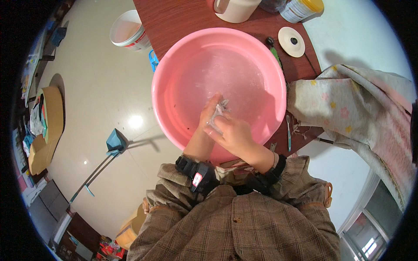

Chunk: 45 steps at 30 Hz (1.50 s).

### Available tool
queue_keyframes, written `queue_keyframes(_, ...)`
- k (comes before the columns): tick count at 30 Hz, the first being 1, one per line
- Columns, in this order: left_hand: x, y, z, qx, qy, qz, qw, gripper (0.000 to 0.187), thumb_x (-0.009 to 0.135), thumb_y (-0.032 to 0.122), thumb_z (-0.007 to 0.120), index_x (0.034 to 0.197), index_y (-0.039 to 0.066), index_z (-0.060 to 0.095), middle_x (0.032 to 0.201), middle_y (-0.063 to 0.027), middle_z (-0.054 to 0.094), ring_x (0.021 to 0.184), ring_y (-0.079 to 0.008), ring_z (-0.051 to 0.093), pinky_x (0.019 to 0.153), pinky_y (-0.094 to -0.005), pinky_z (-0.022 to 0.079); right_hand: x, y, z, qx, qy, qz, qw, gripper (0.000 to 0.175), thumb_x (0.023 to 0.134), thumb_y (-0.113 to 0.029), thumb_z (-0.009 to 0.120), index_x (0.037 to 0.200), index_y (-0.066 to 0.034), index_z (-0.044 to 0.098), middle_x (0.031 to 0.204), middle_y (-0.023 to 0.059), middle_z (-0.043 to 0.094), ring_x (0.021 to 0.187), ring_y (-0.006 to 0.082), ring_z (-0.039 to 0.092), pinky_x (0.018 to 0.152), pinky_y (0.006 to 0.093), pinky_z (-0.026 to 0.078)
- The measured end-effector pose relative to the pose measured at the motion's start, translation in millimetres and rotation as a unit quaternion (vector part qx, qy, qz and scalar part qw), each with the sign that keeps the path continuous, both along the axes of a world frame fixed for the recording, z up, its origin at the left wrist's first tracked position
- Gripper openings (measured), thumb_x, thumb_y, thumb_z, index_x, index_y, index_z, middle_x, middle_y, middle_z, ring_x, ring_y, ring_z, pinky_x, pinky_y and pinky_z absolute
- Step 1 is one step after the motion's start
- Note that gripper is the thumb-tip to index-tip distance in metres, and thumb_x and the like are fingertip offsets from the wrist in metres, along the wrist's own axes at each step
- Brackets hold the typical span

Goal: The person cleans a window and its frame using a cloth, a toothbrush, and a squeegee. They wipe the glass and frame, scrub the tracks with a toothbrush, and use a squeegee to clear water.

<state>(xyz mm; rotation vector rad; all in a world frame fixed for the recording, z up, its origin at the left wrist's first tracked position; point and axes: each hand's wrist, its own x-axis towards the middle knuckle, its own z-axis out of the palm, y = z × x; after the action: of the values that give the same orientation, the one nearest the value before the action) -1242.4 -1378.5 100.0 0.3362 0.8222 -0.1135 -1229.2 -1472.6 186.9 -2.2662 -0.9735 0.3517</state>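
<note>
A large pink plastic basin (219, 94) holding cloudy water stands on a dark red wooden table (173, 16). Over its near half, both hands are together around a small wet, whitish cloth (217, 114). My left hand (210, 109) lies under and along the cloth's left side, its fingers pointing away from me. From the right, my right hand (230, 130) presses the cloth with thumb and curled fingers. Part of the cloth sticks out above the fingers; the rest is hidden between the hands.
A cream lid (291, 42), a toothbrush (288, 133) and a tub with a yellow cap (301, 11) are right of the basin. A floral cloth (346, 101) hangs at the right. On the floor at left are a white bucket (127, 31) and a blue dustpan (116, 142).
</note>
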Motion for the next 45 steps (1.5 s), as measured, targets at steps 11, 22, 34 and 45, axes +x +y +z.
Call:
queue_keyframes(11,-13.5,-4.4,1.1,0.095,0.106,0.051,0.988,0.019,0.089,0.025,0.047,0.093,0.007,0.053,0.080,-0.0039,0.056,0.063,-0.0157,0.054,0.053,-0.0297,0.044,56.1,-12.3,-59.6,-0.201,0.038,-0.034,0.978,0.037,0.085,-0.042,0.050,0.080,-0.0066,0.061,0.082,0.0155,0.055,0.066,0.0332,0.057,0.059,0.0431,0.046)
queue_keyframes(22,-37.7,10.6,-20.9,0.140,0.161,0.044,0.976,0.029,0.085,0.029,0.054,0.109,0.013,0.051,0.090,-0.0012,0.055,0.077,-0.0162,0.052,0.063,-0.0366,0.042,41.7,-13.1,-96.9,-0.427,-0.001,0.070,0.901,0.025,0.073,-0.011,0.055,0.095,-0.0057,0.066,0.135,0.0138,0.033,0.128,0.0354,0.023,0.102,0.0572,0.016)
queue_keyframes(34,-32.7,-17.6,-0.3,-0.115,0.031,-0.058,0.991,0.048,0.090,0.047,0.039,0.115,0.007,0.046,0.106,-0.0122,0.054,0.095,-0.0245,0.055,0.084,-0.0420,0.045,34.3,-30.7,-22.9,-0.129,0.074,0.083,0.985,0.036,0.064,-0.006,0.064,0.100,-0.0023,0.058,0.125,0.0151,0.041,0.109,0.0364,0.044,0.091,0.0406,0.038)
queue_keyframes(45,-15.3,-23.1,61.2,-0.054,0.025,-0.029,0.998,0.038,0.088,0.039,0.051,0.106,0.006,0.048,0.092,-0.0092,0.058,0.086,-0.0227,0.058,0.076,-0.0404,0.049,38.6,-55.5,40.2,0.146,0.446,-0.118,0.875,0.029,0.075,-0.017,0.070,0.095,-0.0001,0.058,0.084,0.0048,0.062,0.077,0.0105,0.057,0.069,0.0275,0.047)
